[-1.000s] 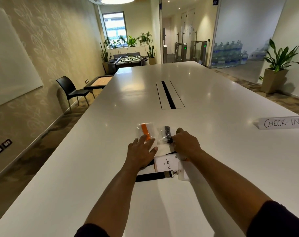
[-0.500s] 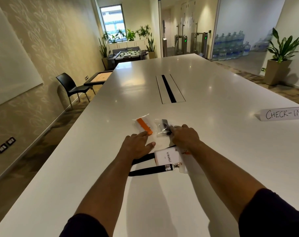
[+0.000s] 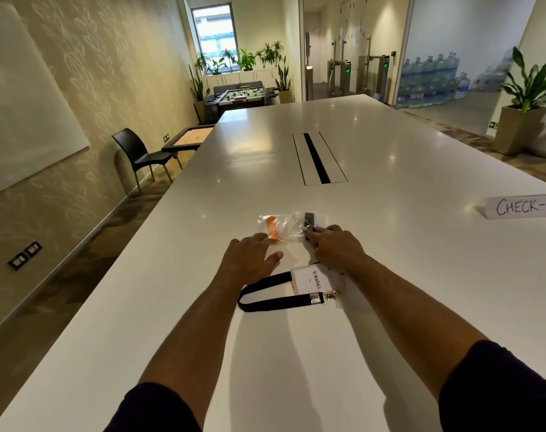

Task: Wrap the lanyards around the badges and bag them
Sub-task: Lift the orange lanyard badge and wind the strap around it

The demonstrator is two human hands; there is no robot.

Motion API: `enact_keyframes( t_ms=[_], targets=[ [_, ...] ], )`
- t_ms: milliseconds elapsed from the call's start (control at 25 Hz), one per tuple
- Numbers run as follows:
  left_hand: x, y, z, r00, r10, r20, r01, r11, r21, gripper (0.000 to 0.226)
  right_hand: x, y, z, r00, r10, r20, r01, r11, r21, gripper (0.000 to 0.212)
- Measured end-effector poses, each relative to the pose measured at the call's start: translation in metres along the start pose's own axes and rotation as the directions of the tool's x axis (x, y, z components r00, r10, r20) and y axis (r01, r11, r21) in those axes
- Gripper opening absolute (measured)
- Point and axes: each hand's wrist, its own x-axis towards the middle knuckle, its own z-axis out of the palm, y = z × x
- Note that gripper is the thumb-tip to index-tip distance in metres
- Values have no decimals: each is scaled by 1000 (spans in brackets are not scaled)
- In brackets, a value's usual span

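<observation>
Left hand: the left hand (image 3: 249,260) lies flat on the table (image 3: 390,275), fingers straight and spread, grasping nothing; its fingertips touch the near edge of the orange bagged bundle (image 3: 272,229).
Right hand: the right hand (image 3: 335,246) rests just behind the black bagged bundle (image 3: 309,222), fingertips on that bag's near end; whether they pinch it or only press it cannot be told.
Change: over the last second both hands have drawn slightly back toward the person; the left hand, earlier laid over the orange bag, now touches only its near edge. The two bags have stayed side by side.
Meaning for the task: judged from this, two badges are wrapped and bagged and have been set down; one remains to be done.
Remaining badge: the white badge (image 3: 310,279), printed with a name, lies face up between the forearms, just nearer than the hands.
Lanyard: its black lanyard (image 3: 265,304) lies unwrapped in a flat loop to the left, joined by a metal clip (image 3: 326,296).
Spare bag: a clear bag (image 3: 351,302) appears to lie under the right forearm, beside the badge.
Surroundings: a sign reading CHECK-IN (image 3: 527,205) stands well apart to the right.
</observation>
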Motion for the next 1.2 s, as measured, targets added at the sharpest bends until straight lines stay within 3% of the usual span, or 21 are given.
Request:
enact_keyframes(
  t_ms=[320, 480, 600, 720, 920, 1040, 1200],
  targets=[
    [-27, 36, -19, 998, -16, -55, 11, 997, -81, 41, -45, 6, -10, 983, -93, -157, 86, 995, -56, 57],
    [-54, 66, -27, 998, -50, -45, 42, 987, -153, 35, -82, 19, -23, 988, 0, -157, 6, 999, 41, 55],
    [-71, 87, -29, 998, -49, 35, 54, 983, -178, 34, -112, 26, -29, 987, 122, -107, -106, 985, 138, 54],
    [-81, 100, -26, 996, -63, 70, 75, 982, -173, 32, -139, 28, -25, 990, 132, 38, -136, 980, 148, 67],
    [-92, 115, -27, 976, -219, 10, 201, 877, -435, 31, -164, 30, -20, 996, 86, 33, -88, 992, 94, 60],
    [-94, 120, -34, 953, -297, 56, 276, 781, -560, 36, -174, 28, -19, 998, 68, 6, -69, 995, 72, 58],
    [-97, 125, -51, 953, -266, 144, 298, 757, -582, 12, -180, 24, -18, 997, 51, -64, -52, 999, -14, 50]
  ],
)
